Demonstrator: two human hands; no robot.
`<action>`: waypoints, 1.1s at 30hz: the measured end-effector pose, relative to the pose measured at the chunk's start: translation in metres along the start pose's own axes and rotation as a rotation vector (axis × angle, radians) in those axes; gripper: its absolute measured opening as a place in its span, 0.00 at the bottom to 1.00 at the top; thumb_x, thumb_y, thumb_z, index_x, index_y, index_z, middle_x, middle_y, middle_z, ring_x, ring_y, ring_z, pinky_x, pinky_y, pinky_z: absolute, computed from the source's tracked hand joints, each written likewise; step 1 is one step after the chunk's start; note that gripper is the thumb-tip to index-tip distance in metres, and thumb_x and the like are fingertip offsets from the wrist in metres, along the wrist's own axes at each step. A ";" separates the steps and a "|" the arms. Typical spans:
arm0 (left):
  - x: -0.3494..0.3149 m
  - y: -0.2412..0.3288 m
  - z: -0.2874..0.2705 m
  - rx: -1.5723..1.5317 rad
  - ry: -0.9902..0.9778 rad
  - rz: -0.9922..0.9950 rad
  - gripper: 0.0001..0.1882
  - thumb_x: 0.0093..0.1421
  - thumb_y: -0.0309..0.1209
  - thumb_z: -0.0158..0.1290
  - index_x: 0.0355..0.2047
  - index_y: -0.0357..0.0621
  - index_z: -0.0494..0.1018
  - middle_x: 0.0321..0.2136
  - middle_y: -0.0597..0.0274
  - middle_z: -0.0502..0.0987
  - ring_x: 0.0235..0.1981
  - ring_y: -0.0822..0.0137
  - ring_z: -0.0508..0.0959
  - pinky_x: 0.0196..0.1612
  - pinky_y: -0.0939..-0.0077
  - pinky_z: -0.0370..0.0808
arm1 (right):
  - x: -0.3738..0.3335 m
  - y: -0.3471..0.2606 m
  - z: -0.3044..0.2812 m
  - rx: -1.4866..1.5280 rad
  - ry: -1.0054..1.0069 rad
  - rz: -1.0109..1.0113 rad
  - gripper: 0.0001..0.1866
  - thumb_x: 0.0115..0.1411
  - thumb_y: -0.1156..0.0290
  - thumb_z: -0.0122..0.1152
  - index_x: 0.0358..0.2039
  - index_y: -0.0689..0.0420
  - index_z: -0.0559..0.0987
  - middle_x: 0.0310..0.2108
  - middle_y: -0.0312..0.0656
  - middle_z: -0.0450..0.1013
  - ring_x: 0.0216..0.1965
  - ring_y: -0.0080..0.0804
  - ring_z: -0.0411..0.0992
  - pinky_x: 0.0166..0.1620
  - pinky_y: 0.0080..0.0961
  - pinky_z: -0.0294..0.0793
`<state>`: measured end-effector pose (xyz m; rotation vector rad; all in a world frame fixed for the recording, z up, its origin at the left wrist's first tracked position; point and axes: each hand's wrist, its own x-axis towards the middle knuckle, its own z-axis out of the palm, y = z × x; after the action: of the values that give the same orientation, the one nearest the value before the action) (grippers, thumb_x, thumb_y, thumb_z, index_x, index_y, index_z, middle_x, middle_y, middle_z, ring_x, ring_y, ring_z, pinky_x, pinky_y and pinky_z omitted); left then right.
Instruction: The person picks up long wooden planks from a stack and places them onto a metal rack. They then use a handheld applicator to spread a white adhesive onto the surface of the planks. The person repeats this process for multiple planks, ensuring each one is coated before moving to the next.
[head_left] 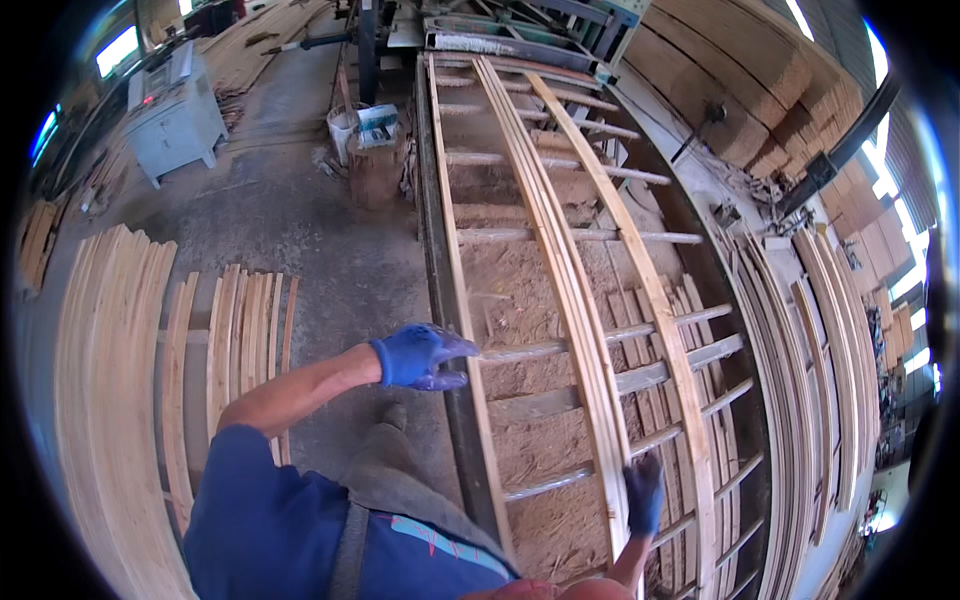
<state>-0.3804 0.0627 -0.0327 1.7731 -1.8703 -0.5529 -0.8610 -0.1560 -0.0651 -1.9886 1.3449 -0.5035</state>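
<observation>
On the roller conveyor (640, 380), my right hand (644, 492) clamps the wood strips (575, 300), left hand (420, 356) loosely curled, empty; one-handed, the bundle could splay.

Stacks of thin wooden slats (110, 400) are lying on the concrete floor (290, 220) at the left. A grey metal cabinet (178, 118) is standing further back, and a white bucket (345, 130) is sitting beside a brown drum (377, 172).
</observation>
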 end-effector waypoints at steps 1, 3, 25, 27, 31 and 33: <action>-0.017 -0.017 -0.010 0.019 0.020 -0.017 0.29 0.61 0.47 0.56 0.58 0.46 0.69 0.47 0.43 0.77 0.47 0.46 0.78 0.50 0.58 0.76 | 0.033 -0.029 0.021 0.148 0.000 -0.006 0.32 0.60 0.62 0.64 0.59 0.65 0.66 0.46 0.53 0.73 0.48 0.43 0.72 0.51 0.33 0.72; -0.041 -0.051 -0.022 0.042 0.057 -0.022 0.27 0.60 0.45 0.57 0.57 0.46 0.70 0.46 0.43 0.78 0.45 0.45 0.79 0.48 0.58 0.77 | 0.106 -0.064 0.052 0.137 -0.130 -0.082 0.30 0.62 0.62 0.63 0.58 0.66 0.66 0.43 0.51 0.75 0.46 0.38 0.74 0.49 0.29 0.73; -0.079 -0.283 -0.124 -0.062 -0.328 -0.763 0.32 0.59 0.56 0.52 0.56 0.48 0.72 0.47 0.49 0.79 0.49 0.48 0.77 0.53 0.59 0.73 | 0.377 -0.164 0.209 0.162 -0.637 0.057 0.14 0.61 0.65 0.63 0.41 0.62 0.81 0.30 0.38 0.78 0.31 0.24 0.73 0.36 0.24 0.74; -0.054 -0.285 -0.137 -0.068 -0.366 -0.769 0.30 0.58 0.55 0.52 0.53 0.47 0.74 0.45 0.49 0.79 0.47 0.48 0.78 0.51 0.60 0.74 | 0.367 -0.105 0.194 0.074 -0.607 -0.206 0.19 0.58 0.61 0.66 0.41 0.66 0.80 0.32 0.34 0.77 0.33 0.18 0.70 0.37 0.22 0.72; -0.035 -0.318 -0.135 -0.016 -0.455 -0.764 0.29 0.58 0.54 0.53 0.52 0.46 0.74 0.44 0.49 0.79 0.46 0.48 0.78 0.49 0.60 0.74 | 0.356 -0.133 0.193 0.301 -0.579 0.211 0.22 0.57 0.62 0.66 0.46 0.65 0.79 0.34 0.34 0.77 0.36 0.20 0.70 0.42 0.21 0.71; -0.023 -0.332 -0.133 -0.024 -0.488 -0.758 0.29 0.58 0.53 0.53 0.52 0.47 0.74 0.45 0.50 0.79 0.48 0.49 0.78 0.51 0.60 0.74 | 0.362 -0.138 0.192 0.311 -0.600 0.197 0.28 0.56 0.60 0.67 0.51 0.66 0.76 0.41 0.40 0.77 0.41 0.25 0.72 0.46 0.24 0.72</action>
<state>-0.0357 0.0690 -0.1302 2.4782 -1.3745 -1.3732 -0.5049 -0.3945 -0.1193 -1.5554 0.9945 -0.0065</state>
